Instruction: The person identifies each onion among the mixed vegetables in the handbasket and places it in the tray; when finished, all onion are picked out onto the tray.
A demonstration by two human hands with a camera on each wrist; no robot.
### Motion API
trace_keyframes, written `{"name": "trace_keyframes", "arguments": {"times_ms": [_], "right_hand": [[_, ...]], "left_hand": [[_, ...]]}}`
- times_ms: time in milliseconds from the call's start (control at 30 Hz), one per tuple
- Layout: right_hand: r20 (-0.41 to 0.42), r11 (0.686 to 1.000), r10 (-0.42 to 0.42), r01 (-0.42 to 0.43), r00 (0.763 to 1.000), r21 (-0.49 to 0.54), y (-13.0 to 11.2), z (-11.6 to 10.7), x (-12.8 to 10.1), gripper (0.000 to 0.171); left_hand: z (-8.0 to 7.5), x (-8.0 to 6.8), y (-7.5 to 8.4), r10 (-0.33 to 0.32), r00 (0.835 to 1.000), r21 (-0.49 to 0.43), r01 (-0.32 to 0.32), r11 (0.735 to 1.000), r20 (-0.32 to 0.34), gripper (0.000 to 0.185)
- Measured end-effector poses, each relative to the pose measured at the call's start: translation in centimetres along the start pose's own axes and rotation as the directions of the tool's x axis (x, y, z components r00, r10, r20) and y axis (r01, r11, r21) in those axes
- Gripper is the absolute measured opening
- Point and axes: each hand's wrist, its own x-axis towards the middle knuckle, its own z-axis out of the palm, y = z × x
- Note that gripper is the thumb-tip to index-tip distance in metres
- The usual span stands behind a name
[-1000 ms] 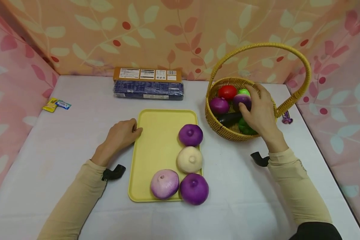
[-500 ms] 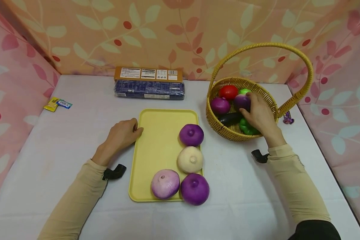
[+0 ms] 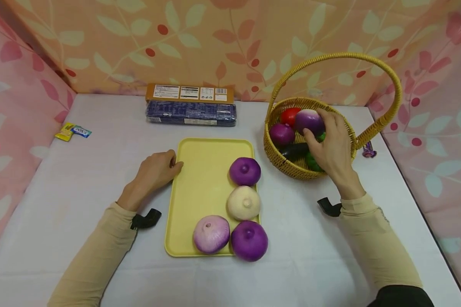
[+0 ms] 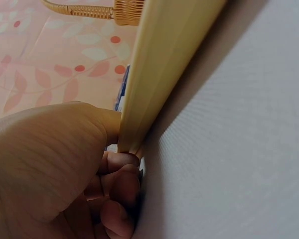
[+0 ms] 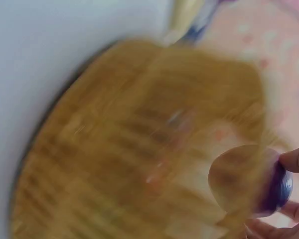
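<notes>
The purple onion (image 3: 309,121) sits in our right hand (image 3: 332,147), fingers curled round it, lifted just above the basket (image 3: 288,164) at two o'clock from the tray (image 3: 199,179). Four onions already rest along the tray's right side, so we judge the work well along; another purple onion (image 3: 281,134), a tomato (image 3: 290,116) and other vegetables remain in the basket. Our left hand (image 3: 155,171) pinches the tray's nine o'clock rim, thumb on top.

Head view looks down; wrist views sit close (sharing the basket (image 3: 292,166)).
</notes>
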Motion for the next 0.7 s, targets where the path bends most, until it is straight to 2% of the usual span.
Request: {"name": "trace_keyframes", "arguments": {"times_ms": [67, 133, 200, 267, 367, 433, 500, 533, 600, 700], "right_hand": [[-0.012, 0.996, -0.047, 0.048, 0.999, 0.078, -2.0, -0.2, -0.8, 0.055], [0.018, 0.984, -0.124, 0.12, 0.992, 0.129, -4.0, -0.1, -1.7, 0.057], [0.065, 0.961, -0.244, 0.232, 0.968, 0.154, -6.0, 0.2, -2.8, 0.058], [0.122, 0.914, -0.391, 0.369, 0.912, 0.169, -7.8, 0.8, -3.9, 0.059], [0.205, 0.813, -0.582, 0.551, 0.787, 0.19, -10.0, 2.0, -5.3, 0.057], [0.256, 0.752, -0.658, 0.627, 0.708, 0.2, -11.2, 2.9, -6.2, 0.055], [0.304, 0.71, -0.701, 0.674, 0.645, 0.205, -12.1, 3.9, -6.9, 0.053], [0.322, 0.693, -0.715, 0.692, 0.621, 0.203, -12.4, 4.3, -7.2, 0.051], [0.356, 0.672, -0.727, 0.714, 0.587, 0.194, -12.9, 5.2, -7.7, 0.051], [0.392, 0.648, -0.735, 0.744, 0.553, 0.166, -13.2, 6.1, -8.1, 0.049]], "left_hand": [[0.0, 0.1, 0.1, -0.003, 1.0, 0.002, 0.003, 1.0, 0.002, 0.026], [0.0, 0.1, 0.1, -0.006, 1.0, 0.003, 0.006, 1.0, 0.003, 0.026], [0.0, 0.1, 0.1, -0.007, 1.0, 0.004, 0.007, 1.0, 0.002, 0.025], [-0.1, 0.1, 0.0, -0.009, 1.0, 0.004, 0.009, 1.0, 0.0, 0.025], [-0.1, 0.0, -0.1, -0.008, 1.0, 0.002, 0.008, 1.0, 0.003, 0.025], [-0.1, 0.0, -0.1, -0.012, 1.0, 0.002, 0.012, 1.0, 0.008, 0.025], [-0.1, 0.0, -0.1, -0.014, 1.0, 0.0, 0.014, 1.0, 0.014, 0.026], [-0.1, 0.0, -0.1, -0.015, 1.0, 0.0, 0.015, 1.0, 0.017, 0.026], [-0.1, 0.0, -0.1, -0.014, 1.0, -0.001, 0.014, 1.0, 0.017, 0.026], [-0.1, 0.0, -0.1, -0.009, 1.0, -0.004, 0.009, 1.0, 0.01, 0.026]]}}
